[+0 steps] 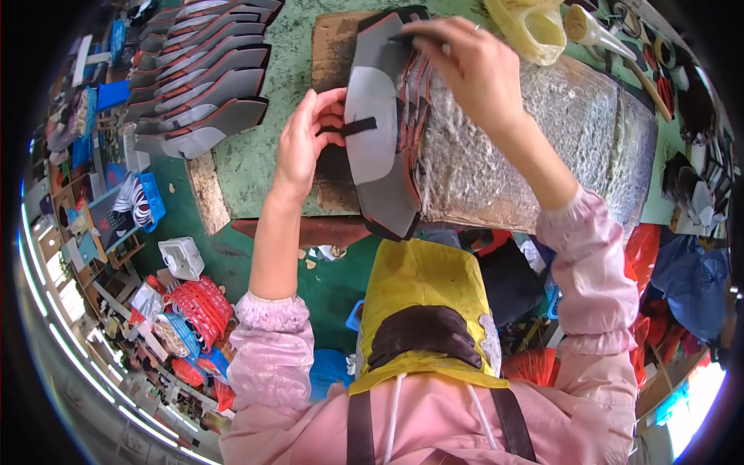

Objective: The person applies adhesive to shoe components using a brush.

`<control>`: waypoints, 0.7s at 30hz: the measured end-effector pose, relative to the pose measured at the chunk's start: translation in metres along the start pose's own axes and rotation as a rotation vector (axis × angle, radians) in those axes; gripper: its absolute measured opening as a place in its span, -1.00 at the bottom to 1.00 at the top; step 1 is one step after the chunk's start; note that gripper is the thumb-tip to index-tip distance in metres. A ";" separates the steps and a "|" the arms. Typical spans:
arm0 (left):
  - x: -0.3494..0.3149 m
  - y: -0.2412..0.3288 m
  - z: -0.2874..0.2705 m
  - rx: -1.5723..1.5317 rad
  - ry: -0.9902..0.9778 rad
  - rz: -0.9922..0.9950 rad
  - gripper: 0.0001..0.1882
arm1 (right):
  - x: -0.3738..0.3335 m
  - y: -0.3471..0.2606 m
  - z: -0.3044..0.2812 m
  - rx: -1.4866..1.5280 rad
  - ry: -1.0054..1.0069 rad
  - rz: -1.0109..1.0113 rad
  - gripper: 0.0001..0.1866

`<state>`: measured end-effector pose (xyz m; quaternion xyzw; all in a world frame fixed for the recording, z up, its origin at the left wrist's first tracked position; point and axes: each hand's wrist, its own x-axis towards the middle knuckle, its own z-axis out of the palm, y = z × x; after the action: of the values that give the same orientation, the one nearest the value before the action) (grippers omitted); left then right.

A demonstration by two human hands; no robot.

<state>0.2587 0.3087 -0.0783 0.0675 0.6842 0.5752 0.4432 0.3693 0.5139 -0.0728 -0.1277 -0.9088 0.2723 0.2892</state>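
Note:
A grey shoe-upper piece point(382, 174) stands lengthwise before me, with a paler rounded panel and a short black strip across its middle. Its ends are angular, with black edging beneath. My left hand point(298, 143) holds its left edge beside the strip, thumb and fingers bent around it. At the far end, my right hand point(473, 74) is closed with its fingertips on the dark corner of the piece; the fingertips look dark and partly hidden. Several similar pieces with reddish edges point(415, 101) lie overlapped under its right side.
Overlapping rows of grey pieces point(205, 93) lie on the green table point(287, 54) at far left. A plastic-wrapped board point(535, 147) is at right. Beyond it are a yellow bag-lined container point(527, 31) and a wooden-handled brush point(651, 85). A red basket point(198, 310) stands on the floor at left.

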 end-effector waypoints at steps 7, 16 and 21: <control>0.022 0.004 -0.007 0.083 -0.161 0.031 -0.63 | -0.087 -0.046 -0.019 0.150 -0.563 -0.337 -0.44; -0.037 -0.015 -0.042 -0.670 -0.257 0.209 -0.26 | -0.055 -0.025 -0.024 0.365 -0.281 0.133 -0.67; -0.076 -0.025 -0.095 -0.969 -0.069 0.497 -0.35 | -0.061 -0.031 -0.018 0.430 -0.256 0.252 -0.69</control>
<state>0.2498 0.1851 -0.0647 0.0339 0.2894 0.9095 0.2966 0.4265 0.4722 -0.0700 -0.1399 -0.8364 0.5065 0.1562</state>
